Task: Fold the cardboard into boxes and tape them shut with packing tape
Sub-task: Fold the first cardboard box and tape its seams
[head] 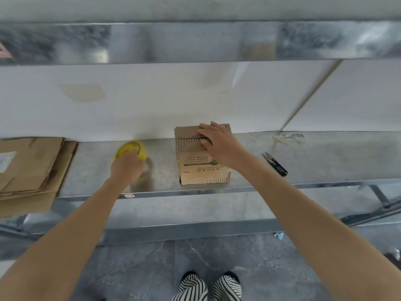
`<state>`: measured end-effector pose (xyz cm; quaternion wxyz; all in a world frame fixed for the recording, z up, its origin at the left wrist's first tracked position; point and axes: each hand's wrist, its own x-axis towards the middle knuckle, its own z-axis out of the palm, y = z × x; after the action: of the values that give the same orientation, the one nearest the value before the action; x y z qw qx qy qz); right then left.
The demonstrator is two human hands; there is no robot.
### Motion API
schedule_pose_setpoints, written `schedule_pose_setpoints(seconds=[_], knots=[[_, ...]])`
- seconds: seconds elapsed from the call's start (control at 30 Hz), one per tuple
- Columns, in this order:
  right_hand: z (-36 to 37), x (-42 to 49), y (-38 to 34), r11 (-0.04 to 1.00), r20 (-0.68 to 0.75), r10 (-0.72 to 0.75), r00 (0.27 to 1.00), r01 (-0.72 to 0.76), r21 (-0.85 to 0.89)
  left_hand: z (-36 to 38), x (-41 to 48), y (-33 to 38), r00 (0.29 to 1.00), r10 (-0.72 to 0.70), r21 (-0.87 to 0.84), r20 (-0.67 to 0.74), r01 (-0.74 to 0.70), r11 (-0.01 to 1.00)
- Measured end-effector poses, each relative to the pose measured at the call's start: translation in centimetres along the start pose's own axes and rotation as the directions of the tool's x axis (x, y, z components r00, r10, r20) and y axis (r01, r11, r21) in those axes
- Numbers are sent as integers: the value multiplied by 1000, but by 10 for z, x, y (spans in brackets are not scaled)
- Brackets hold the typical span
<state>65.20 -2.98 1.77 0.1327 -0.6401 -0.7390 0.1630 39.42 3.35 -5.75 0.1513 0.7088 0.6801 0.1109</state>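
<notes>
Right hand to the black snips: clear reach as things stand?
Probably yes. The right hand lies flat on the box, holding nothing, and the snips lie just to its right on bare shelf, with nothing between.

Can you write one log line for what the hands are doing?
left hand: grips tape roll | right hand: flat on box | scissors: lying right of box | flat cardboard: stacked at left

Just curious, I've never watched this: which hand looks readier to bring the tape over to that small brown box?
Left. The left hand grips the yellow tape roll beside the small brown cardboard box, while the right hand lies flat on its top, holding it shut.
</notes>
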Motion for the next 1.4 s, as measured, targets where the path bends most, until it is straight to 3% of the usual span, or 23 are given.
schedule_pose_setpoints(seconds=[0.17,0.37,0.5,0.6,0.77,1.0,1.13,1.27,1.4], knots=[[-2,-1,1,995,-16,-12,1000,14,100,-51,-16,61,956,269,-36,-115,-275,961],[-5,0,3,955,-28,65,997,-54,291,-74,-41,109,912,395,-80,-108,-404,911],[-8,3,2,822,63,111,992,-128,555,-73,-48,120,866,488,30,-111,-488,872],[-11,2,-4,663,34,137,990,-117,739,-73,-51,126,836,536,76,-114,-531,844],[-12,-1,-6,594,-58,182,982,-62,802,-75,-51,133,848,524,95,-77,-517,851],[-15,0,0,626,-102,211,972,-54,778,-82,-52,132,838,546,124,19,-544,830],[-17,-1,9,629,-125,235,964,-53,776,-85,-53,118,845,534,132,7,-530,837],[-18,-2,16,682,-148,238,960,-57,729,-88,-48,119,847,529,111,-45,-523,845],[-21,-8,25,797,-283,198,938,14,604,-88,-41,127,870,492,120,-46,-484,867]])
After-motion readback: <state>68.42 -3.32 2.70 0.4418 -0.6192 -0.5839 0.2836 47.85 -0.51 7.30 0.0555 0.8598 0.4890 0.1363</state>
